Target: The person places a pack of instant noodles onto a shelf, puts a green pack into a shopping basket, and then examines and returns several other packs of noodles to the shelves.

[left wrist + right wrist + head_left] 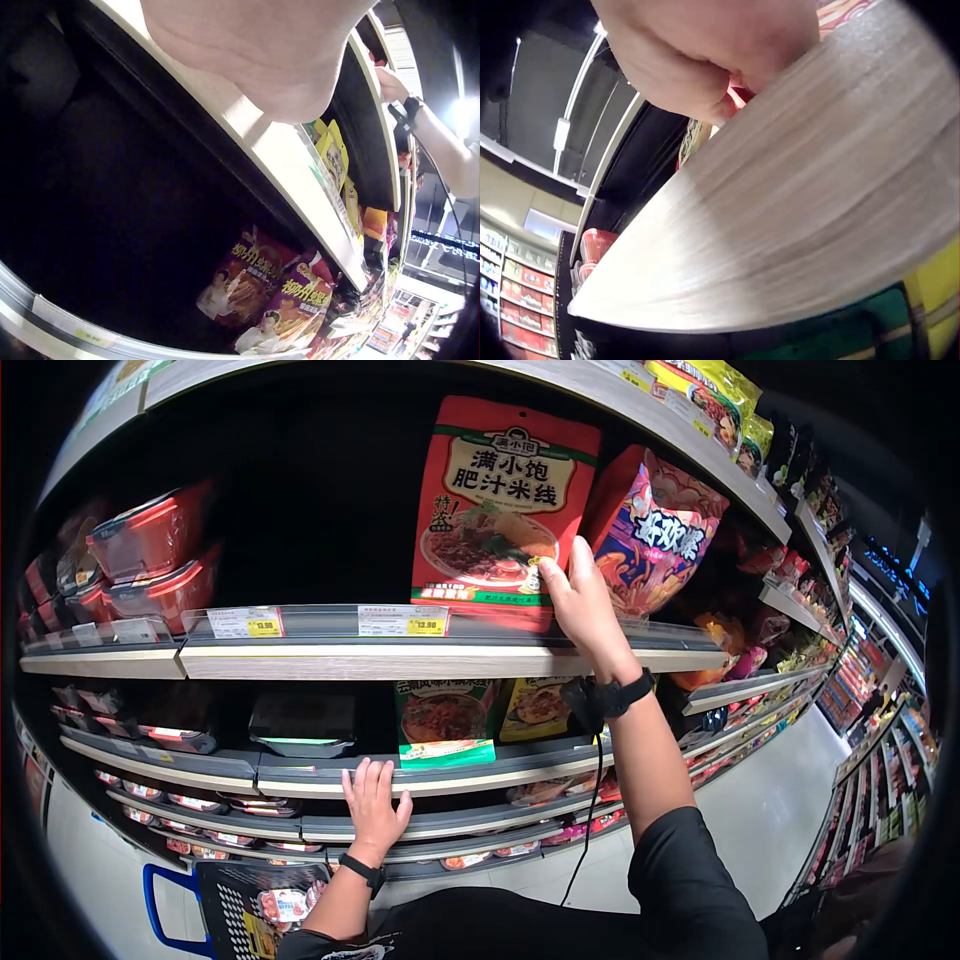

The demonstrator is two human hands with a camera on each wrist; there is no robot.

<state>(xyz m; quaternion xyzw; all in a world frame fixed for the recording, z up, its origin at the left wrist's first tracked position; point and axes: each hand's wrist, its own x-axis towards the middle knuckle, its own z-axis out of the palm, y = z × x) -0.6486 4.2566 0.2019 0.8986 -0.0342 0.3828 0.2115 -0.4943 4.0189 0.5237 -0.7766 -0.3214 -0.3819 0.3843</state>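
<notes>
Black sleeve (690,880) and blue-handled shopping basket (250,905) fill the foreground as a shopper reaches into a supermarket display. The right hand (585,605) is raised to the upper shelf (300,658), its fingers and thumb closed on the lower right edge of a red rice-noodle pouch (500,500). The pouch stands upright behind the shelf's clear rail, above a yellow price tag (402,620) and just beside a purple-and-red snack bag (655,535). The right wrist view shows curled fingers with a sliver of red packaging pinched between them.

The left hand (372,805) lies spread and flat on the front edge of the lower shelf (300,775), holding nothing. It rests near a green pouch (445,720). Red-lidded tubs (150,540) are stacked at the far left of the upper shelf.

The step in hand appears to be taking hold of the pouch, which has not yet left the shelf. Drawing it out would call for lifting its base over the rail. It would also mean keeping the grip firm on the slack packet without dragging the neighbouring snack bag along.
</notes>
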